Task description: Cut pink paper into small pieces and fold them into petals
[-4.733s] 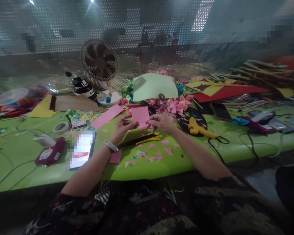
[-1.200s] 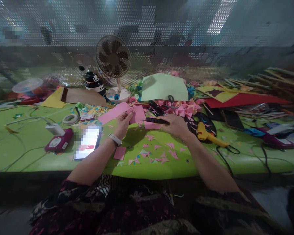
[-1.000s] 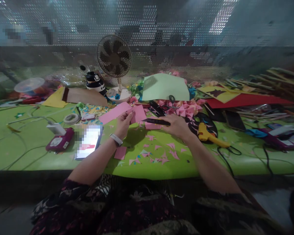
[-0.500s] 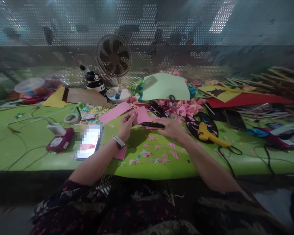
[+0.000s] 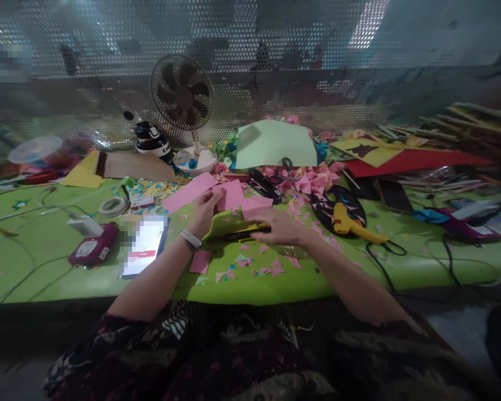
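Observation:
My left hand (image 5: 204, 213) pinches the near edge of a pink paper sheet (image 5: 232, 195), thumb and fingers together. To the right, the fingers of my right hand (image 5: 279, 225) are closed around a slim black tool with yellow edges (image 5: 239, 236). The tool points left, low over the green tabletop; its exact kind is not clear. Another pink piece (image 5: 256, 205) lies just beyond my right hand. Pink triangular scraps (image 5: 275, 268) are scattered in front of my hands, and a small pink rectangle (image 5: 200, 262) lies by my left wrist.
A lit phone (image 5: 145, 248) and a purple device (image 5: 92, 245) sit at left. Behind stand a fan (image 5: 182, 94), a black stapler-like tool (image 5: 265, 185) and a pale green sheet (image 5: 275, 143). A yellow glue gun (image 5: 350, 224) with its cord lies at right.
The black tool has dropped nearer the tabletop and shifted left with my right hand. A pink piece beyond that hand is now more visible. The view has shifted slightly.

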Available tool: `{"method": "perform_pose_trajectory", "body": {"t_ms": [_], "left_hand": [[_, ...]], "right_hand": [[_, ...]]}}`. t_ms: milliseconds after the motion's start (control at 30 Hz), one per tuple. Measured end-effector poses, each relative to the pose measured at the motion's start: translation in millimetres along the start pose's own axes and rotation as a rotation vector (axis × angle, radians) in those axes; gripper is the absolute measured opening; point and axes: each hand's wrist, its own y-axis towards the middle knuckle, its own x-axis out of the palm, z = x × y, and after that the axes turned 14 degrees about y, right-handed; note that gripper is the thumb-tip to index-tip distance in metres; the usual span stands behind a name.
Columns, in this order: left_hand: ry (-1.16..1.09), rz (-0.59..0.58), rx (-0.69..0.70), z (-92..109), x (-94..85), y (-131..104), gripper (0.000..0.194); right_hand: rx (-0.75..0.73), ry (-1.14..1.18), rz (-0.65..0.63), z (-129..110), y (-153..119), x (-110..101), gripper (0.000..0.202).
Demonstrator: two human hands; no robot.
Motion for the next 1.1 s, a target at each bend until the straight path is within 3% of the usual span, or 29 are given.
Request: {"method": "perform_pose_trajectory", "body": {"t_ms": [100,167,267,400,600,800,900,1033,1100], "left_hand": [[0.058,-0.124,-0.008,0.7,6.5,-8.8,0.040],[0.101,-0.202,0.002,1.9,11.5,-15.4,0.041],[0.131,-0.270,0.017,4.0,16.6,-21.7,0.043],[0.099,-0.179,-0.071,7.4,13.6,-18.7,0.041],[0.041,0.000,-0.105,21.0,1.3,-7.4,0.025],[0.141,-0.071,-0.090,37.9,-2.7,-2.5,0.024],[0.351,-0.115,0.026,43.4,-12.7,16.0,0.023],[0.871,0.023,0.272,45.0,-35.2,54.6,0.030],[1.165,-0.043,0.371,40.9,-43.4,70.4,0.037]], "right_hand": [[0.122,0.186,0.317,1.1,4.0,0.2,0.041],[0.150,0.294,0.430,1.2,7.8,2.0,0.046],[0.125,0.379,0.421,5.2,14.5,3.8,0.052],[0.227,0.402,0.440,25.0,23.7,-3.9,0.055],[0.420,-0.133,0.595,45.4,25.8,-26.6,0.033],[0.373,-0.143,0.653,39.3,15.4,-40.9,0.031],[0.315,-0.159,0.673,40.3,13.2,-43.8,0.029],[0.246,-0.173,0.666,40.8,12.9,-41.3,0.029],[0.242,-0.191,0.646,40.0,12.9,-38.9,0.029]]}}
